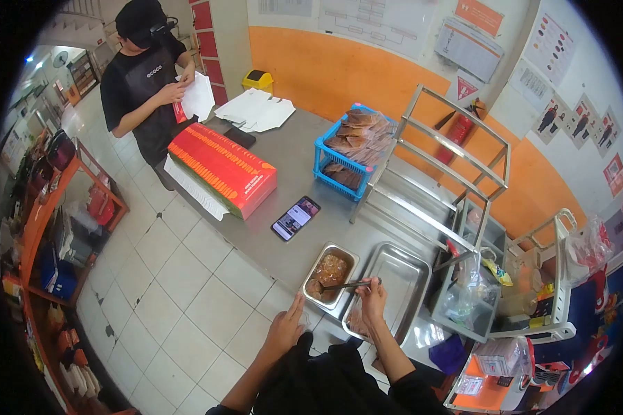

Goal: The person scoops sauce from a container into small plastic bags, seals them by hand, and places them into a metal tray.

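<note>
Black clothing (pixel 318 380) of the person wearing the camera fills the bottom edge, with both forearms reaching forward from it. Fingers and thumb of the right hand (pixel 374 301) are closed around the handle of a ladle (pixel 346 284), which slants leftward so that its bowl rests inside a small, deep metal container (pixel 355 261). That container stands at the near edge of a steel table (pixel 291 173) and holds brown food (pixel 333 265). Its fingers extended, the left hand (pixel 286 328) points toward the container's near left corner; whether it touches the rim or grips anything, I cannot tell. Just right of the container lies a wide, shallow steel tray (pixel 403 290), partly beneath the right forearm. Beyond the container, a phone (pixel 296 218) with a lit screen lies flat, and farther left sits a long red box (pixel 221 169) with white sheets (pixel 256 109) behind it. A blue basket (pixel 340 166) of brown packets (pixel 358 131) stands toward the wall, beside a metal rack (pixel 508 162). Grey bins (pixel 467 304) occupy the table's right end. Across the far left corner, a co-worker (pixel 142 76) in black holds a white and red piece of card (pixel 199 97).
</note>
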